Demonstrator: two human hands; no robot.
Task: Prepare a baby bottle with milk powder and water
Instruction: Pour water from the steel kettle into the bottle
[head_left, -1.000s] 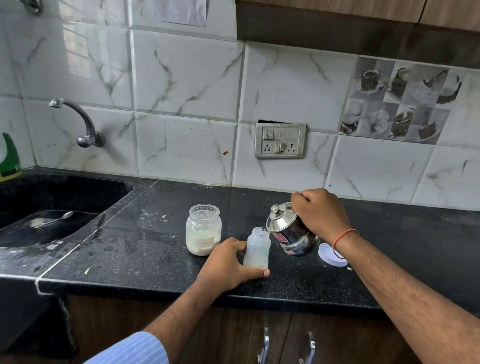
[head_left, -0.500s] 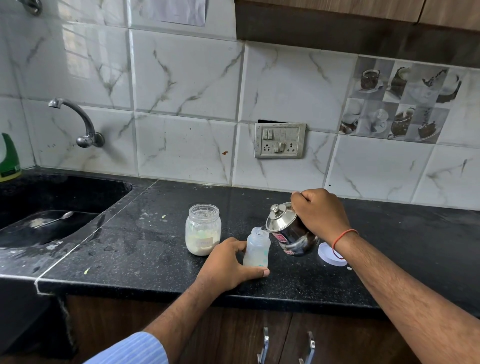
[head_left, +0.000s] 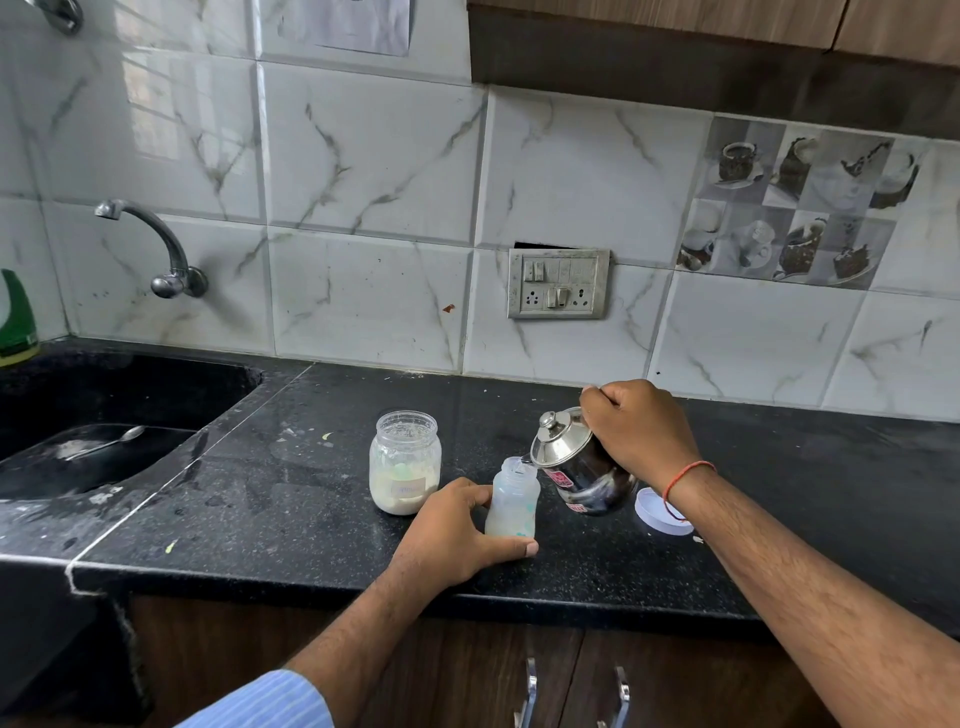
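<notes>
A small clear baby bottle (head_left: 511, 501) stands open on the black counter (head_left: 291, 514), with white powder or liquid at its bottom. My left hand (head_left: 457, 530) grips its base from the left, thumb across the front. My right hand (head_left: 641, 431) holds a steel kettle (head_left: 576, 462) by its handle, tilted left so the spout sits over the bottle's mouth. A clear jar of milk powder (head_left: 405, 462) stands lidless just left of the bottle.
A white lid (head_left: 657, 512) lies on the counter under my right wrist. At the left, a black sink (head_left: 78, 395) holds a spoon (head_left: 106, 441) below a wall tap (head_left: 156, 249). A green bottle (head_left: 15, 317) stands at the far left edge.
</notes>
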